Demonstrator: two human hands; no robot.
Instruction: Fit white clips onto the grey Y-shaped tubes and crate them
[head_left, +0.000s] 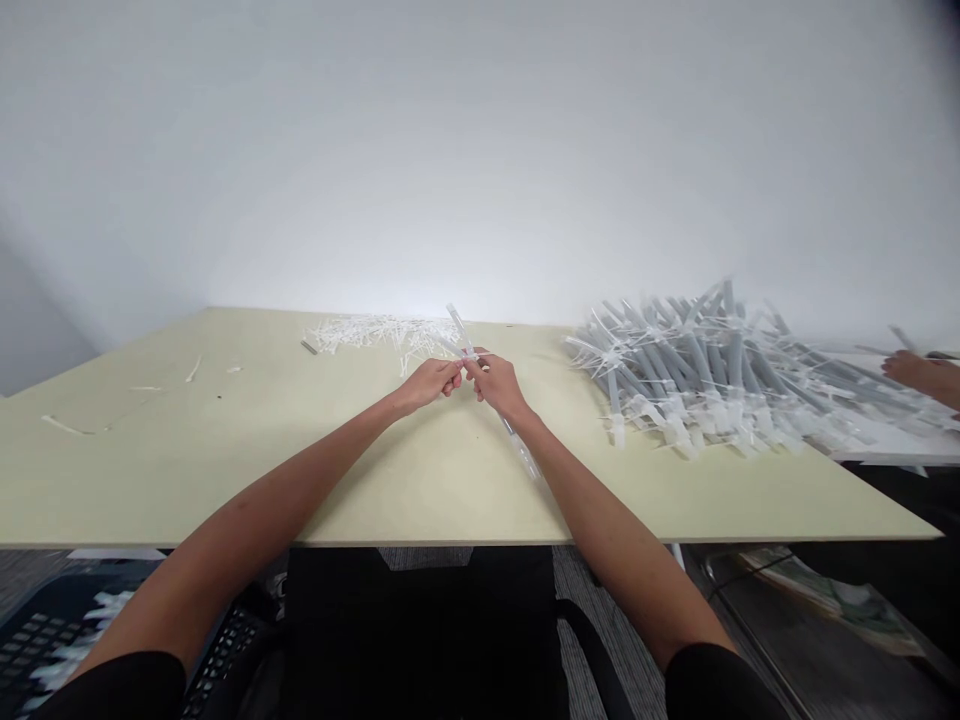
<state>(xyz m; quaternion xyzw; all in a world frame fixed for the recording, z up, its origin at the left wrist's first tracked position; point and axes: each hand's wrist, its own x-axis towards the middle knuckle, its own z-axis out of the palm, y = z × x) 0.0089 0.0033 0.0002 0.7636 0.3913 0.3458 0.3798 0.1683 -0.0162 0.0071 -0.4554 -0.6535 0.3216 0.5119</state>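
Note:
Over the middle of the table, my right hand (493,382) is closed around a slim grey tube in clear plastic wrapping (519,446). The tube slants from upper left to lower right, partly behind my right wrist. A thin white cable tie (480,353) crosses it at my fingers. My left hand (433,384) meets the right one, its fingertips pinched shut, apparently on the tail of the cable tie; the exact grip is too small to see clearly. Beyond my hands lies a loose spread of white cable ties (375,333).
Right on the table (420,490) is a large heap of wrapped grey tubes (690,360) with white ties. Another person's hand (919,373) is at far right. A small grey piece (308,347) lies left of the ties. A dark basket (45,635) with white pieces stands below left.

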